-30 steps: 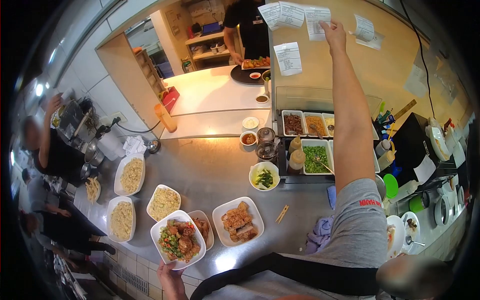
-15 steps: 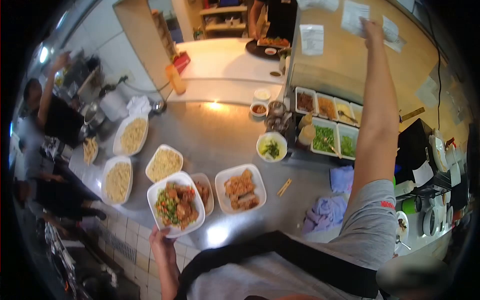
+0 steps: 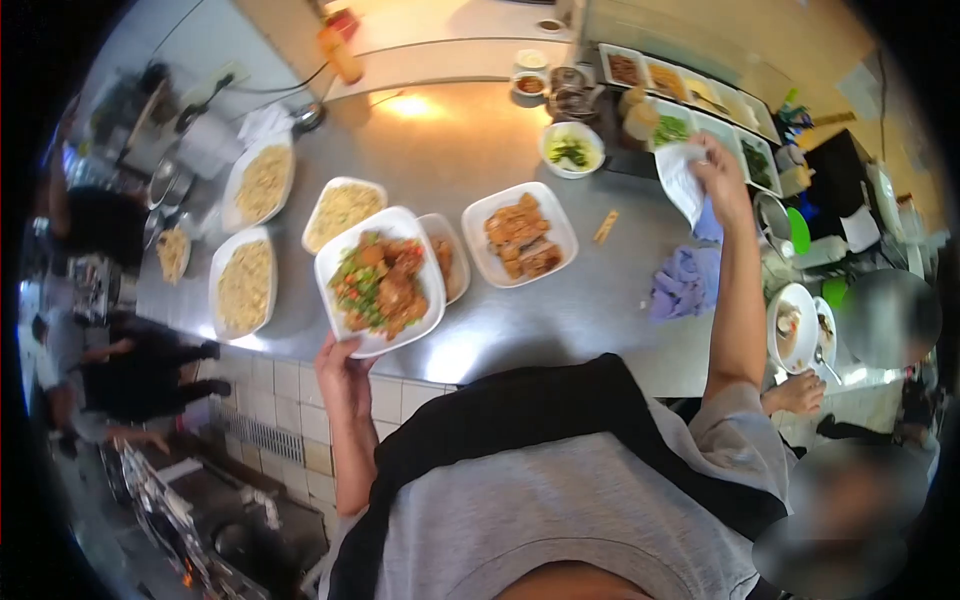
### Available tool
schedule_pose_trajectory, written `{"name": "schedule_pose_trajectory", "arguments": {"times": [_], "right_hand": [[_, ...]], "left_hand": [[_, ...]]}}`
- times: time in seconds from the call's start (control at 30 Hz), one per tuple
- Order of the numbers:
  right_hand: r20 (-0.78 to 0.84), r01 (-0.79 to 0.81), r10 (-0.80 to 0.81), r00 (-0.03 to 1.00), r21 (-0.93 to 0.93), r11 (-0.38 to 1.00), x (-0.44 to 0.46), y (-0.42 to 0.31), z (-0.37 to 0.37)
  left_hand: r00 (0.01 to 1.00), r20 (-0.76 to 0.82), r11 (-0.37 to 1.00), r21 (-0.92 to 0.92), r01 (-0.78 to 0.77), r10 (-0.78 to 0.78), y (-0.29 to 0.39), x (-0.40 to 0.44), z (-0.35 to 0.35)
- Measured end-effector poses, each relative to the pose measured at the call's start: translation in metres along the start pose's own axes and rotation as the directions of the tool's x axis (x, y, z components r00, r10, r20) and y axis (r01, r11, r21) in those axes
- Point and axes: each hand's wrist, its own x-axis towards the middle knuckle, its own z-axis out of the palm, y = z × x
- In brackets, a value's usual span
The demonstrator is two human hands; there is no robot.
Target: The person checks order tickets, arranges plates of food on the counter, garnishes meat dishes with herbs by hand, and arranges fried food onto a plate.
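My left hand [image 3: 347, 368] grips the lower rim of a white square bowl [image 3: 432, 310] of saucy meat and chopped vegetables [image 3: 385, 285]. That bowl is raised and partly covers a smaller bowl of meat [image 3: 447, 258]. In my right hand [image 3: 720, 172] is a white paper slip [image 3: 682, 184], held in front of the topping trays. Between my hands, a white dish of sliced fried meat [image 3: 521, 238] rests on the steel counter [image 3: 430, 130]. A wooden clothespin [image 3: 606, 227] lies to its right, near a purple cloth [image 3: 684, 284].
White bowls of fried rice [image 3: 259, 184] stand at the left. A bowl of greens [image 3: 571, 150] is near the topping trays [image 3: 668, 79]. At right are used plates [image 3: 792, 325] and another person's hand [image 3: 797, 393]. More people are at the far left.
My right hand has come down from the wall of slips to above the counter, with a slip in it. My left hand still holds the bowl. The view has tilted downward.
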Motion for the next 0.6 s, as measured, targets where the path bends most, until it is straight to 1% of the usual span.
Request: {"name": "schedule_pose_trajectory", "arguments": {"times": [0.03,0.07,0.13,0.17,0.2,0.23,0.27,0.3,0.33,0.4,0.43,0.5,0.57,0.6], "right_hand": [[-0.014,0.026,-0.027,1.0,-0.062,0.998,-0.008,0.014,0.016],[-0.007,0.125,-0.13,0.991,-0.241,0.962,-0.012,0.021,0.032],[0.024,0.031,-0.025,0.999,-0.288,0.957,-0.017,0.029,0.054],[-0.01,0.055,-0.062,0.998,-0.327,0.943,-0.017,0.034,0.06],[-0.056,0.062,-0.089,0.994,-0.373,0.926,-0.022,0.031,0.069],[-0.117,0.099,-0.176,0.977,-0.481,0.871,-0.026,0.033,0.071],[-0.17,0.035,-0.134,0.976,-0.488,0.872,-0.033,0.027,0.071],[-0.231,-0.001,-0.132,0.964,-0.501,0.866,-0.035,0.04,0.066],[-0.312,-0.111,-0.052,0.949,-0.483,0.868,-0.043,0.035,0.065],[-0.414,-0.188,-0.029,0.91,-0.472,0.861,-0.051,0.06,0.057],[-0.458,-0.239,0.004,0.889,-0.456,0.857,-0.061,0.063,0.056],[-0.523,-0.325,0.071,0.85,-0.413,0.851,-0.077,0.067,0.058],[-0.535,-0.352,0.069,0.842,-0.449,0.821,-0.096,0.077,0.064],[-0.537,-0.361,0.065,0.841,-0.469,0.806,-0.105,0.086,0.066]], "left_hand": [[1.0,0.021,1.0,0.009,0.003,-0.003,0.002,0.003,-0.004],[0.999,0.047,1.0,0.018,0.01,-0.011,0.004,0.004,-0.009],[0.999,0.053,1.0,0.001,-0.009,0.008,0.008,0.006,-0.021],[0.997,0.072,1.0,-0.004,-0.009,0.01,0.01,0.008,-0.024],[0.999,0.031,1.0,-0.001,-0.025,0.025,0.012,0.009,-0.027],[1.0,0.005,1.0,0.011,-0.028,0.028,0.016,0.007,-0.031],[1.0,-0.009,0.999,0.028,-0.026,0.026,0.021,0.005,-0.034],[0.999,0.005,0.999,0.024,-0.044,0.044,0.025,0.004,-0.036],[0.998,0.018,0.998,0.016,-0.067,0.067,0.028,0.004,-0.04],[0.996,-0.038,0.995,0.055,-0.079,0.081,0.03,0.011,-0.053],[0.995,-0.034,0.995,0.033,-0.098,0.099,0.031,0.012,-0.054],[0.996,-0.021,0.994,0.062,-0.091,0.092,0.034,0.018,-0.059],[0.994,-0.038,0.993,0.067,-0.1,0.102,0.035,0.024,-0.059],[0.994,-0.021,0.993,0.059,-0.102,0.104,0.035,0.024,-0.055]]}}
